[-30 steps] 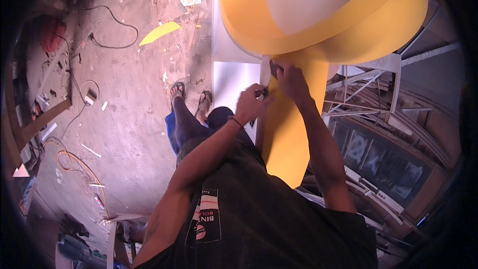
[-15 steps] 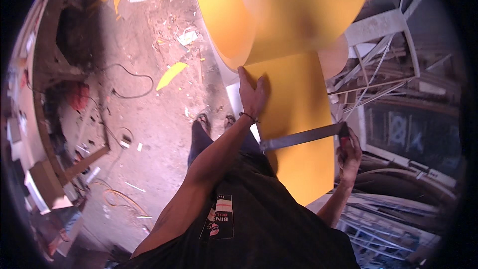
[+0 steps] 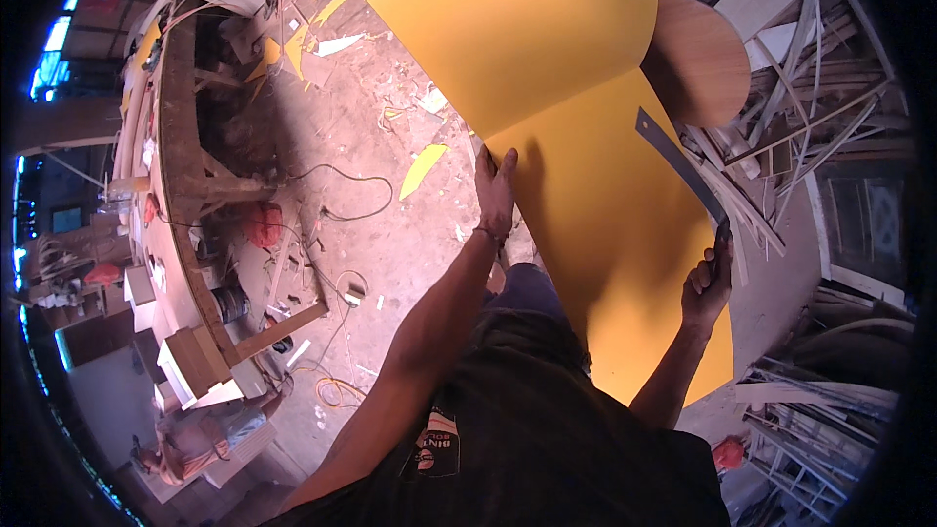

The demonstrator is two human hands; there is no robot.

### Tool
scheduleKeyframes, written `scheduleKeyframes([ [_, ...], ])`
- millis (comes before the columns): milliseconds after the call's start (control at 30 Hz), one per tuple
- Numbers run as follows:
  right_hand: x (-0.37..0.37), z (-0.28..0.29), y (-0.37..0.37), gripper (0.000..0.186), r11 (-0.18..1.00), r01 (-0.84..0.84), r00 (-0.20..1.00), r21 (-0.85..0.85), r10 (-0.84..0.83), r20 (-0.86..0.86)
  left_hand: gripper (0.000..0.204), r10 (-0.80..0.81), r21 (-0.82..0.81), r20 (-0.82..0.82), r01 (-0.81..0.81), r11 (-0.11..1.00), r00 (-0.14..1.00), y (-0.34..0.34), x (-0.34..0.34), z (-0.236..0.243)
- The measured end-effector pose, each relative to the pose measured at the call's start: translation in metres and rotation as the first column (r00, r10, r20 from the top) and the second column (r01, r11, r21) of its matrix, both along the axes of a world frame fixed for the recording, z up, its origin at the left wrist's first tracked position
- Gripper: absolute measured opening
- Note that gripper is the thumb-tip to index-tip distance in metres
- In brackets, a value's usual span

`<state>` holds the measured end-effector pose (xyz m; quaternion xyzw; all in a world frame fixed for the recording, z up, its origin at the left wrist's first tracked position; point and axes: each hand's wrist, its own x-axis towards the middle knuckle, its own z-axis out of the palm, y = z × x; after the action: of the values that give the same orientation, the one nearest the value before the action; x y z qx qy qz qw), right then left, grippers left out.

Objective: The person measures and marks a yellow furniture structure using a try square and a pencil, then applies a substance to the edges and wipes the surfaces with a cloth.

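swung from across the sheet (image 3: 605, 224), the blade (image 3: 684, 162) pointed far along its right edge, handle (image 3: 723, 232) wrapped in the right hand (image 3: 708, 288); the left hand (image 3: 496, 193), half open, lay at the left edge, hold unclear.

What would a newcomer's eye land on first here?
The bright yellow sheeting, spreading from the top edge down through the middle. Next, the long grey blade in the right grip, near the sheeting's right edge. Then the round brown disc toward the upper right.
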<state>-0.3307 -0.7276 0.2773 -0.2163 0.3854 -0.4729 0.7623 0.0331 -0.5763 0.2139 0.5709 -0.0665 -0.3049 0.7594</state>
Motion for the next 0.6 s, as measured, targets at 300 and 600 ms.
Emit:
scheduleKeyframes([
  [300, -0.004, 0.004, -0.022, 0.035, 0.995, -0.101, 0.994, 0.019, 0.101, -0.038, 0.070, 0.113, 0.014, 0.019, -0.114, 0.993, 0.993, -0.004, -0.003, -0.020],
  [600, 0.018, -0.002, -0.046, 0.041, 0.969, -0.248, 0.957, -0.005, 0.246, 0.156, 0.088, 0.064, 0.171, 0.149, -0.089, 0.981, 0.987, 0.013, -0.037, 0.002],
])
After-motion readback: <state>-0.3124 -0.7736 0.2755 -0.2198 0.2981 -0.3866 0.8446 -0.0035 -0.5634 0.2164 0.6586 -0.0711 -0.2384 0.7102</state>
